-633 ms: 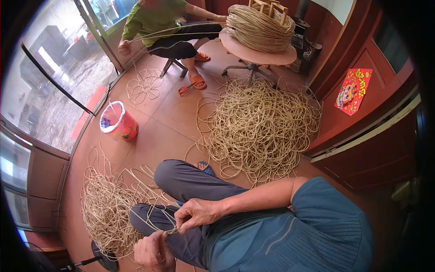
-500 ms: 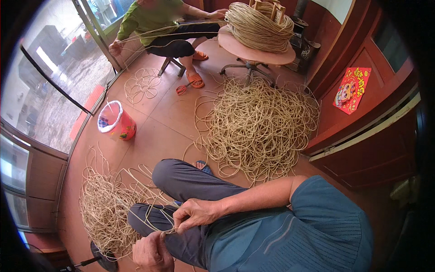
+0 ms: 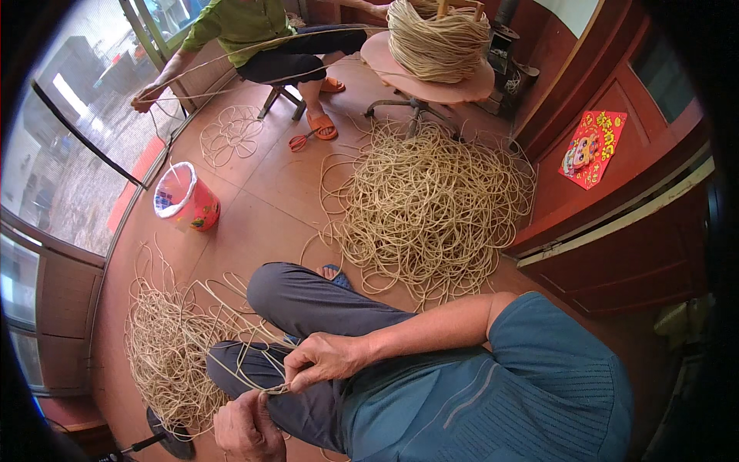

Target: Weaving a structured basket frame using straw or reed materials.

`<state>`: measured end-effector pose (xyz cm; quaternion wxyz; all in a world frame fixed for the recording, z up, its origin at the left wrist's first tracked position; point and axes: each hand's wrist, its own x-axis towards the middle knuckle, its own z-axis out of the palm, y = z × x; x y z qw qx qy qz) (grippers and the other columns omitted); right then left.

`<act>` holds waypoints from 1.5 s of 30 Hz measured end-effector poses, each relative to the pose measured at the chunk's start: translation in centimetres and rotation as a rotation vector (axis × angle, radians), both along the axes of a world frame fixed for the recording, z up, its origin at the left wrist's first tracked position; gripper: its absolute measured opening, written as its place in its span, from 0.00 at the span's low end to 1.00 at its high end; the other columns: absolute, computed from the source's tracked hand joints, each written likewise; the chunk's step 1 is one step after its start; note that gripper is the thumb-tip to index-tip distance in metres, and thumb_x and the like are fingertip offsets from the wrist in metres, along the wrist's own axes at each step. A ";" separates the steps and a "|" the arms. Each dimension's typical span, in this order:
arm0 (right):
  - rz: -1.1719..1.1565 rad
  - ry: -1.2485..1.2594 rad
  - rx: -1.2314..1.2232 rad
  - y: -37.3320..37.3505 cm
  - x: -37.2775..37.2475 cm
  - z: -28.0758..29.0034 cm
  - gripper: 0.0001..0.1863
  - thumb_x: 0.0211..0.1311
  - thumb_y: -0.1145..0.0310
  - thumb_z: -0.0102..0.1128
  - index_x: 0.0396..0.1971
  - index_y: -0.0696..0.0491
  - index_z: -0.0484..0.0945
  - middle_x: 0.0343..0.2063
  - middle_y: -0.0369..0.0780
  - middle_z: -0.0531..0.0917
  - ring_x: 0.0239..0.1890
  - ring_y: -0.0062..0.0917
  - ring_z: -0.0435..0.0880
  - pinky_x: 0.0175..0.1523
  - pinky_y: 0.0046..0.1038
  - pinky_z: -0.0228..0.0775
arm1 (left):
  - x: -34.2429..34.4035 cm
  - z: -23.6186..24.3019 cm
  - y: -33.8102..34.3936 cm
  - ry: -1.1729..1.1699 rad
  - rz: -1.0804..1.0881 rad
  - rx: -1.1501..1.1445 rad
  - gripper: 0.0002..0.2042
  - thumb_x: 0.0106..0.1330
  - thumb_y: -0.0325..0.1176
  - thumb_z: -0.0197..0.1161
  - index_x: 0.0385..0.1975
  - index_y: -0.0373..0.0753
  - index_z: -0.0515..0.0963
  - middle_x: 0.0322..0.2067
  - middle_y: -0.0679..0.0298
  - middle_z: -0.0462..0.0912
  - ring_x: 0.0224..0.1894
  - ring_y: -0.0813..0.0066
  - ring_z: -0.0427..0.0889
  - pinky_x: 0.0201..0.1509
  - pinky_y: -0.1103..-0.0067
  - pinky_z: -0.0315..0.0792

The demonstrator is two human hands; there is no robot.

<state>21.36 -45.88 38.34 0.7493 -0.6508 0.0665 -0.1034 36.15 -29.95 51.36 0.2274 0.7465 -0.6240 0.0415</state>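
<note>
My left hand (image 3: 248,428), at the lower edge, is closed with thumb and fingers pinching a thin tan cord (image 3: 271,390). Just above it my right hand (image 3: 327,360) also pinches the cord, its fingertips close to those of the left. Loose loops (image 3: 231,308) of cord run from between my hands over my knee toward a tangled pile of cord (image 3: 173,339) on the floor at the left. What lies inside the fingers is partly hidden.
Another person (image 3: 246,38) in a green top sits ahead, stretching cord from a large coil (image 3: 439,46) on a round stand (image 3: 377,58). A big cord heap (image 3: 439,208) covers the floor. Nearby are a red bucket (image 3: 202,208), red-handled scissors (image 3: 299,142) and a door (image 3: 616,146).
The other person's hand has moved left and lower, drawing the cord out farther. My view has shifted slightly; both my hands keep their pinch on the cord.
</note>
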 end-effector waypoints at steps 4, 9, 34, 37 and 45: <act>0.000 0.004 0.016 0.2 0.0 0.1 0.11 0.69 0.65 0.70 0.37 0.59 0.88 0.31 0.37 0.90 0.36 0.18 0.87 0.43 0.26 0.79 | 0.4 -0.5 0.2 -0.013 0.008 0.018 0.05 0.70 0.30 0.74 0.43 0.43 0.87 0.35 0.58 0.89 0.36 0.56 0.87 0.43 0.66 0.79; -0.003 -0.014 0.015 0.3 0.1 -0.2 0.11 0.68 0.66 0.70 0.38 0.59 0.88 0.31 0.37 0.90 0.36 0.18 0.87 0.43 0.27 0.79 | 0.4 -2.3 0.6 0.065 0.060 -0.039 0.04 0.69 0.27 0.72 0.36 0.38 0.83 0.28 0.60 0.82 0.32 0.58 0.81 0.39 0.66 0.71; 0.000 0.016 0.051 0.3 0.1 -0.3 0.12 0.70 0.64 0.72 0.40 0.60 0.88 0.33 0.37 0.90 0.38 0.17 0.86 0.45 0.26 0.78 | 0.1 -1.6 1.0 0.098 0.129 -0.001 0.03 0.71 0.26 0.70 0.37 0.36 0.83 0.29 0.59 0.82 0.33 0.61 0.81 0.40 0.69 0.72; -0.027 0.024 0.065 0.2 -0.5 -1.0 0.14 0.72 0.62 0.71 0.43 0.59 0.88 0.35 0.38 0.90 0.40 0.18 0.86 0.47 0.28 0.78 | 0.1 -1.8 0.4 0.144 0.107 0.014 0.03 0.72 0.26 0.70 0.37 0.36 0.83 0.30 0.59 0.82 0.34 0.61 0.81 0.40 0.69 0.72; -0.032 -0.032 -0.014 0.3 0.4 -0.5 0.11 0.72 0.64 0.71 0.44 0.57 0.89 0.37 0.38 0.91 0.42 0.19 0.88 0.50 0.29 0.79 | 1.4 -2.5 1.7 0.015 0.077 -0.007 0.03 0.71 0.28 0.71 0.36 0.39 0.83 0.29 0.64 0.83 0.30 0.65 0.79 0.36 0.71 0.70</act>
